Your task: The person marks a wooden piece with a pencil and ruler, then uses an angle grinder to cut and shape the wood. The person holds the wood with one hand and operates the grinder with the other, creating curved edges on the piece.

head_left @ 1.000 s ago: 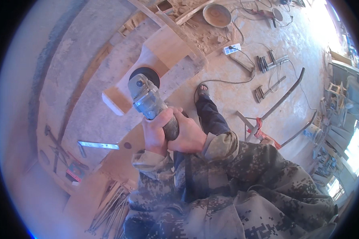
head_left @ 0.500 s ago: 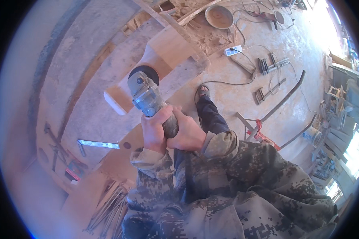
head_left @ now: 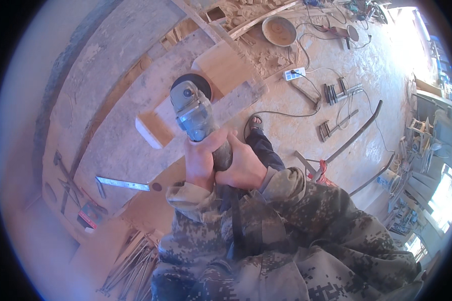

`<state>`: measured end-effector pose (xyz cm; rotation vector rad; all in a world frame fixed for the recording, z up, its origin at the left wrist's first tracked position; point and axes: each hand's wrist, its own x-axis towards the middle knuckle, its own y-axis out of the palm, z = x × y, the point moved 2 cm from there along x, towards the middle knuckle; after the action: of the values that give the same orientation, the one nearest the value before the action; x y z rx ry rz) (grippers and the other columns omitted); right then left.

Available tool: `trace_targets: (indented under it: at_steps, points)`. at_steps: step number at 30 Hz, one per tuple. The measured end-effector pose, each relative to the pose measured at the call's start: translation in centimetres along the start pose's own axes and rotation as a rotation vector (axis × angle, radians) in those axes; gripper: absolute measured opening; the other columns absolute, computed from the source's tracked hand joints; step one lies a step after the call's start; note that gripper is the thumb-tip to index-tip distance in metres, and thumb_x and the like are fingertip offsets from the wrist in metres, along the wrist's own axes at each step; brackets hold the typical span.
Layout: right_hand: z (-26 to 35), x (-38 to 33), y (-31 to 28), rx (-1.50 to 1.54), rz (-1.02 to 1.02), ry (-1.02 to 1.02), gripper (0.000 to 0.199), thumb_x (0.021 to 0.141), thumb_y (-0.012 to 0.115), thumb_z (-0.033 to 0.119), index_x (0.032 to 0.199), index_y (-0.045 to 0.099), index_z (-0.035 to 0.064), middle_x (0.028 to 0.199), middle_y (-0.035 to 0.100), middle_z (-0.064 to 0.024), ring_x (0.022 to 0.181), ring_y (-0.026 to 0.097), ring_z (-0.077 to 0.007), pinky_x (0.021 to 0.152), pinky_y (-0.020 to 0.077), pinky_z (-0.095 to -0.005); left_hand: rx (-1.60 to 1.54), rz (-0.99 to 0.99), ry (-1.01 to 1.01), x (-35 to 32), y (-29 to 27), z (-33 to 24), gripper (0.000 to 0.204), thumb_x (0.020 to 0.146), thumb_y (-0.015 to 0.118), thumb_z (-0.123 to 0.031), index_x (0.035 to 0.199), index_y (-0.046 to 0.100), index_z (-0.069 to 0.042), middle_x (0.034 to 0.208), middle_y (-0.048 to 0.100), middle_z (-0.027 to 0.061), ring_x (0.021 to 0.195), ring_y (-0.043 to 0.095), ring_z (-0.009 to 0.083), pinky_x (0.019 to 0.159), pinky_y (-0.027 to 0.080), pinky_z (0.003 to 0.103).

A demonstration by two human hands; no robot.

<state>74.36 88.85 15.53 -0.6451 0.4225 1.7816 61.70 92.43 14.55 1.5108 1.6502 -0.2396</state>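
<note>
A dusty grey bench (head_left: 128, 135) holds the wooden board (head_left: 229, 69). The left hand (head_left: 199, 163) and right hand (head_left: 244, 165) both hug the grinder (head_left: 193, 118), fingers curled round it, its disc (head_left: 206, 86) over the board's middle. Grinding looks started; I can't tell how much is left.

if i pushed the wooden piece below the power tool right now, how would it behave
The wooden piece would probably be stiff: its near end shows a thick edge. Lying broad face up on the workbench, it seems apt to slide rather than roll or tip. Its blocky bulk suggests some weight.
</note>
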Motion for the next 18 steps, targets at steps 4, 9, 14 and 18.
trace_targets:
  at_steps: [4, 9, 14, 18]
  points:
    - [-0.1, -0.4, 0.6, 0.0, 0.046, 0.023, 0.104, 0.069, 0.08, 0.021, 0.16, 0.035, -0.0027, 0.117, 0.073, -0.031, 0.113, 0.073, -0.0473, 0.097, 0.0598, -0.0477, 0.029, -0.017, -0.03, -1.1, -1.2, 0.3, 0.022, 0.089, 0.076, -0.006, 0.106, 0.075, 0.007, 0.102, 0.079, 0.0178, 0.083, 0.075, 0.0235, 0.08, 0.061, 0.035]
    - [1.0, 0.4, 0.3, -0.041, 0.028, 0.047, 0.088, 0.07, 0.085, 0.022, 0.145, 0.048, -0.006, 0.114, 0.075, -0.0253, 0.112, 0.076, -0.0389, 0.098, 0.0596, -0.0436, -0.001, -0.018, 0.013, -0.3, -1.0, -0.3, 0.025, 0.088, 0.076, -0.007, 0.109, 0.073, 0.007, 0.102, 0.078, 0.0178, 0.084, 0.075, 0.0234, 0.08, 0.061, 0.036]
    - [2.0, 1.7, -0.6, -0.02, 0.015, -0.017, 0.104, 0.07, 0.08, 0.022, 0.16, 0.035, -0.0034, 0.12, 0.072, -0.0303, 0.116, 0.072, -0.0471, 0.099, 0.0592, -0.0479, 0.055, 0.013, 0.035, 1.5, 0.1, -1.6, 0.022, 0.092, 0.07, -0.014, 0.102, 0.074, 0.005, 0.1, 0.076, 0.0197, 0.1, 0.075, 0.0305, 0.094, 0.061, 0.045]
    - [1.5, 1.5, -0.1, -0.017, -0.008, -0.018, 0.092, 0.07, 0.085, 0.022, 0.147, 0.046, -0.0075, 0.115, 0.074, -0.0292, 0.113, 0.075, -0.0426, 0.099, 0.0592, -0.0444, 0.068, -0.038, -0.021, 1.1, -0.5, -1.3, 0.023, 0.093, 0.07, -0.014, 0.104, 0.073, 0.005, 0.102, 0.076, 0.0208, 0.099, 0.075, 0.0309, 0.094, 0.062, 0.045]
